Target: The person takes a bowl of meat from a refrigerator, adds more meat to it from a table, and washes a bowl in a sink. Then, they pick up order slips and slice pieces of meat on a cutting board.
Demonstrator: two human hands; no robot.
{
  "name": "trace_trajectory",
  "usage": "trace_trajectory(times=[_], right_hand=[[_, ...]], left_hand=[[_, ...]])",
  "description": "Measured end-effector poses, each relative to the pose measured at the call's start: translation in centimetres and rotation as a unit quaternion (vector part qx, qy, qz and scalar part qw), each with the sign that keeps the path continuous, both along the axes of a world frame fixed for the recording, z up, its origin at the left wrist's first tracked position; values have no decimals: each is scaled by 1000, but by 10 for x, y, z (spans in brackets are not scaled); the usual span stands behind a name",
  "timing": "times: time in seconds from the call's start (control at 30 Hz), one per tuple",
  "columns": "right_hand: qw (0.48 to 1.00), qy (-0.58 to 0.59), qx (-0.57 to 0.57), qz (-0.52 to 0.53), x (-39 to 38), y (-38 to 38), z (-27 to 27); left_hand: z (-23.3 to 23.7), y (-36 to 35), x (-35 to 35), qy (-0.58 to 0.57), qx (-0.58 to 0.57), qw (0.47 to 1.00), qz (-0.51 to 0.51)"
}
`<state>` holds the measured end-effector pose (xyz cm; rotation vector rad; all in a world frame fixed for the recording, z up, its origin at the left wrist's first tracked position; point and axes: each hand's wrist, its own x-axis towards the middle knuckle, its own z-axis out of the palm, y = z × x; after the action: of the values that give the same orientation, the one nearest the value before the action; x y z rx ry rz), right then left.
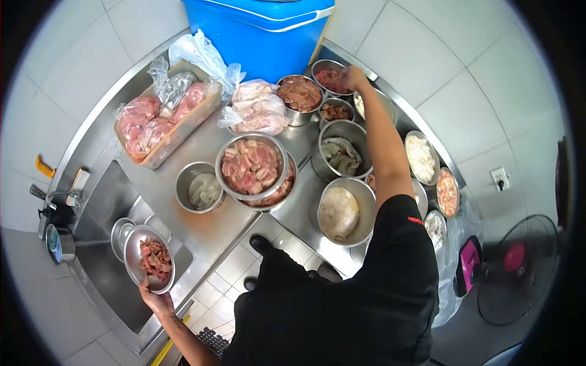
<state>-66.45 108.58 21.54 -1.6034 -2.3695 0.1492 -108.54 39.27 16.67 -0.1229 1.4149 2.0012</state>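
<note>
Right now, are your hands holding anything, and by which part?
The left hand holds a bowl by its near rim. The right hand is at the far bowl, but I can't tell if it grips anything.

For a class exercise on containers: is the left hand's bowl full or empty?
Partly filled: the bowl in the left hand holds meat, with bare metal showing beside it.

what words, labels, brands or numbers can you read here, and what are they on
Red lettering on the black right sleeve: too small and blurred to read.
Pink-and-black object by the fan: any marking is too small to make out.
No other text can be read.
</note>
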Motion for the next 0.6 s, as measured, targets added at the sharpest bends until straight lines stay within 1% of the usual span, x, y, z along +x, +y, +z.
trace_trajectory(times=[0.03, 0.07, 0.1, 0.13, 0.17, 0.2, 0.23, 0.27, 0.3, 0.37, 0.43, 0.47, 0.5, 0.53, 0.57, 0.6], right_hand=[[999, -34, 33, 5, 5, 28, -34], [996, -68, 63, 17, 8, 54, -64], [979, -191, 70, 19, 1, 50, -61], [996, 32, -37, 73, -14, 0, -28], [986, -27, 9, 161, 11, 93, -109], [944, 182, -142, 235, 0, 70, -94], [923, 283, -209, 158, 19, 149, -165], [996, 15, -65, 61, -6, 71, -91], [997, -48, -54, 5, -8, 82, -91], [992, -123, -28, 28, -26, 46, -59], [985, -53, 33, 159, -9, 75, -73], [969, -247, -31, -8, -32, 48, -31], [983, -164, -68, -46, -9, 78, -49], [989, -104, -46, 96, 25, 127, -75], [966, -236, 74, 79, 32, 136, -79], [945, -297, 75, 112, 58, 186, -104]], left_hand=[[23, 17, 13, 5, -29, 999, 22], [14, 17, 8, 30, -9, 999, 17], [6, 10, 1, 35, 14, 999, 5], [9, 7, -1, 12, -10, 1000, 16], [2, -2, -6, 17, -30, 998, 46], [-18, -16, -16, 25, -53, 997, 53], [-25, -29, -27, 31, -72, 996, 53], [-15, -29, -26, 36, -66, 996, 54], [-7, -22, -16, 38, -56, 996, 50], [-2, -18, -10, 34, -43, 996, 75], [-11, -31, -12, 38, -93, 992, 78], [-8, -29, -8, 37, -96, 991, 87], [-6, -25, -3, 35, -99, 990, 94], [-3, -19, 2, 35, -103, 989, 103], [-1, -17, 6, 35, -107, 987, 114], [-8, -25, 4, 26, -96, 990, 98]])
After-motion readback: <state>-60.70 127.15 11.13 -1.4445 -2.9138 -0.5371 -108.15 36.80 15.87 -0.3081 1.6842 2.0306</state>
